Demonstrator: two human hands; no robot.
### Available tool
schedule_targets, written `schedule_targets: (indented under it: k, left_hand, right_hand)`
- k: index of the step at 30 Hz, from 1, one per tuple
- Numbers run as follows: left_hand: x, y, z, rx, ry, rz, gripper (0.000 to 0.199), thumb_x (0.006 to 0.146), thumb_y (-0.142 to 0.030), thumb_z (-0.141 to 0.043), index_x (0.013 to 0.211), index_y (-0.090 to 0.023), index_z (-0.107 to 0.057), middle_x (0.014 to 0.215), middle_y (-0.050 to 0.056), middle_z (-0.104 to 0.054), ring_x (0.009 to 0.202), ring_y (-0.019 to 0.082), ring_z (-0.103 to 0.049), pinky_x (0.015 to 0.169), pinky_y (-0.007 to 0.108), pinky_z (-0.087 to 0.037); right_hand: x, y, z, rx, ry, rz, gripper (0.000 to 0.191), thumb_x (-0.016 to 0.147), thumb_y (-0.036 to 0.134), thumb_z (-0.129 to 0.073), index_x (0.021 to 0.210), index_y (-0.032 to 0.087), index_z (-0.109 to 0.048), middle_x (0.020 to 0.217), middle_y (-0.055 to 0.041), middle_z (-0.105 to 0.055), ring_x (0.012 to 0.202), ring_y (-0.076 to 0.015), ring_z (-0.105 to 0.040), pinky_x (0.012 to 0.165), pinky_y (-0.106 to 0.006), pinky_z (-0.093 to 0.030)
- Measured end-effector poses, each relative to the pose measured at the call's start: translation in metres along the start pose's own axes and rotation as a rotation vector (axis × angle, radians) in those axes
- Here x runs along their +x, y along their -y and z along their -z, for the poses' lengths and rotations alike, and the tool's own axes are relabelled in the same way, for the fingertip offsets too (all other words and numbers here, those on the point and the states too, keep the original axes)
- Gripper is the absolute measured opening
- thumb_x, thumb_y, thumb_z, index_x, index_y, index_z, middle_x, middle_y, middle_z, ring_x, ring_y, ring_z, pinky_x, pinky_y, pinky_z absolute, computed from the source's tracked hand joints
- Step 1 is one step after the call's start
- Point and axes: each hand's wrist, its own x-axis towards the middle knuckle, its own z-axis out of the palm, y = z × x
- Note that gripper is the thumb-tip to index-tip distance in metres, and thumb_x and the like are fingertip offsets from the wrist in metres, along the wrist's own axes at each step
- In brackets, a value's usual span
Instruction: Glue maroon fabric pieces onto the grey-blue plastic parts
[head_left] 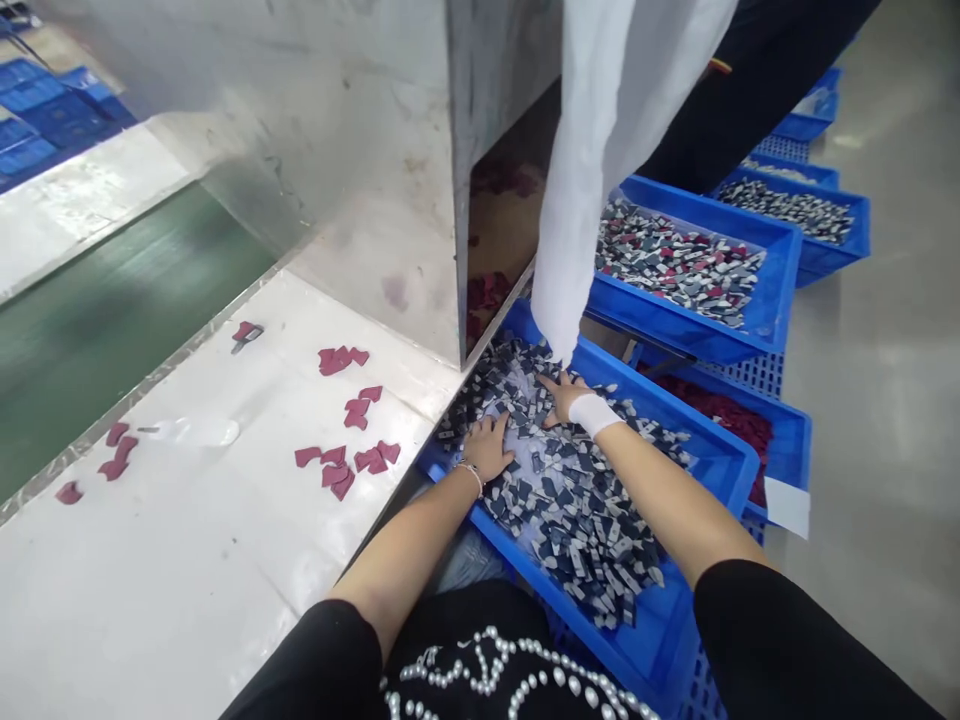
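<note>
A black top (480, 605) with black sleeves (315, 660) has looping rows of round white beads (491, 660) across its front. A wide white band (595, 414) wraps the right wrist (613, 432), and a thin pale bracelet (475, 474) circles the left wrist (466, 490).

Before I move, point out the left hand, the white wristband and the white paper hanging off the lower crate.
Left hand (486, 450): head view, on the back of the hand.
White wristband (593, 413): head view, on its upper face.
White paper (787, 507): head view, on its middle.
</note>
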Motion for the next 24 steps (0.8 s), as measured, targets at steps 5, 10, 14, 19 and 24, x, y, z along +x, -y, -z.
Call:
schedule_targets:
  k: [5, 10, 14, 19, 24]
  left_hand:
    - [0.000, 0.000, 0.002, -0.042, 0.014, 0.046, 0.045, 0.094, -0.036, -0.061, 0.135, -0.018, -0.052, 0.139, 0.012, -0.053, 0.121, 0.027, -0.057, 0.098, 0.050, -0.053]
    - [-0.002, 0.002, 0.006, -0.073, 0.008, 0.040, 0.043, 0.094, -0.036, -0.060, 0.133, -0.018, -0.053, 0.138, 0.012, -0.054, 0.119, 0.026, -0.058, 0.097, 0.049, -0.053]
    - [-0.003, 0.002, 0.008, -0.087, 0.004, 0.043, 0.042, 0.094, -0.036, -0.060, 0.132, -0.018, -0.054, 0.136, 0.012, -0.055, 0.118, 0.026, -0.059, 0.098, 0.049, -0.053]
    - [-0.004, 0.004, 0.006, -0.096, 0.006, 0.043, 0.042, 0.095, -0.036, -0.060, 0.132, -0.018, -0.054, 0.137, 0.012, -0.055, 0.119, 0.026, -0.058, 0.098, 0.049, -0.053]
    - [-0.003, 0.004, 0.006, -0.129, 0.018, 0.054, 0.043, 0.094, -0.036, -0.060, 0.134, -0.019, -0.053, 0.139, 0.012, -0.053, 0.120, 0.027, -0.057, 0.099, 0.050, -0.053]
  right_hand:
    - [0.009, 0.010, -0.005, -0.081, 0.062, -0.109, 0.056, 0.094, 0.040, -0.063, 0.144, 0.023, -0.046, 0.154, -0.0126, -0.039, 0.135, -0.0350, -0.044, 0.108, -0.062, -0.039]
    - [0.019, 0.003, 0.000, -0.128, 0.096, -0.094, 0.047, 0.094, 0.038, -0.063, 0.137, 0.020, -0.052, 0.142, -0.0123, -0.051, 0.123, -0.0300, -0.055, 0.100, -0.055, -0.049]
    - [0.022, -0.004, 0.005, -0.132, 0.091, -0.010, 0.042, 0.095, 0.036, -0.063, 0.132, 0.019, -0.055, 0.137, -0.0114, -0.055, 0.117, -0.0273, -0.059, 0.096, -0.051, -0.052]
    - [0.028, -0.004, 0.005, -0.115, 0.082, -0.019, 0.044, 0.094, 0.036, -0.063, 0.134, 0.019, -0.055, 0.140, -0.0117, -0.053, 0.121, -0.0290, -0.056, 0.099, -0.054, -0.049]
    - [0.031, -0.005, 0.010, -0.117, 0.073, -0.033, 0.045, 0.094, 0.037, -0.063, 0.135, 0.019, -0.054, 0.141, -0.0118, -0.052, 0.122, -0.0293, -0.056, 0.099, -0.054, -0.049]
